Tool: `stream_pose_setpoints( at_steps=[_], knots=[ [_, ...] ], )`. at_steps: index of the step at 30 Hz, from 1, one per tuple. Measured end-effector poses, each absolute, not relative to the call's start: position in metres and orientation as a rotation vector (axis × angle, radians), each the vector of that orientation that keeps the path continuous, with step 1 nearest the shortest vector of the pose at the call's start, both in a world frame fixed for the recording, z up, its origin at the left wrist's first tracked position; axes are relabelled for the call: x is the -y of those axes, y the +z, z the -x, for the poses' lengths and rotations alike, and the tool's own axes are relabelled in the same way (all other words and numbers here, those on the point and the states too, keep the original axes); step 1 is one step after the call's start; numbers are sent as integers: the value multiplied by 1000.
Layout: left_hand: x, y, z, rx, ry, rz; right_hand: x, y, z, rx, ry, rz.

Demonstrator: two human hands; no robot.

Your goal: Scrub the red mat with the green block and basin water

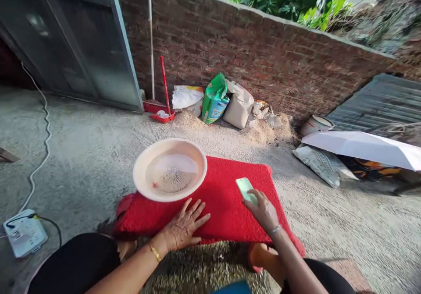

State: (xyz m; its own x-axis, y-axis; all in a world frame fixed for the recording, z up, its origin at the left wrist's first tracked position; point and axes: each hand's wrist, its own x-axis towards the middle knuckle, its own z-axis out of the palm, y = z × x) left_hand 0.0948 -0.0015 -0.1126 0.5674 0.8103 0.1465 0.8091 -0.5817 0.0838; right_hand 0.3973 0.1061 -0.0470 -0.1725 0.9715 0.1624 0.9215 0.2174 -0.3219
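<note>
A red, fuzzy cloth is spread over a low surface in front of me. My left hand lies flat on its near edge with the fingers spread, holding nothing. Farther right, my right hand grips a pale green flat block with rounded corners, resting on the cloth. Its exact kind is unclear, and my fingers cover its near end. A pale round basin stands on the cloth's left part, beyond my left hand. Clear water is in it, along with a small reddish spot.
A power strip with cords lies on the ground at left. Along the brick wall stand a red dustpan, a green bag and a beige sack. A white umbrella-like cover is at right.
</note>
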Motion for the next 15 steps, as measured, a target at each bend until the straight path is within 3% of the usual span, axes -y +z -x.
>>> stream_pose_setpoints(
  at_steps=[8,15],
  knots=[
    [0,-109,-95,-1396,236,-2764,-133,-57,-283,2384,280,1727],
    [3,-109,-99,-1452,275,-2789,-167,-57,-430,1985,266,2293]
  ],
)
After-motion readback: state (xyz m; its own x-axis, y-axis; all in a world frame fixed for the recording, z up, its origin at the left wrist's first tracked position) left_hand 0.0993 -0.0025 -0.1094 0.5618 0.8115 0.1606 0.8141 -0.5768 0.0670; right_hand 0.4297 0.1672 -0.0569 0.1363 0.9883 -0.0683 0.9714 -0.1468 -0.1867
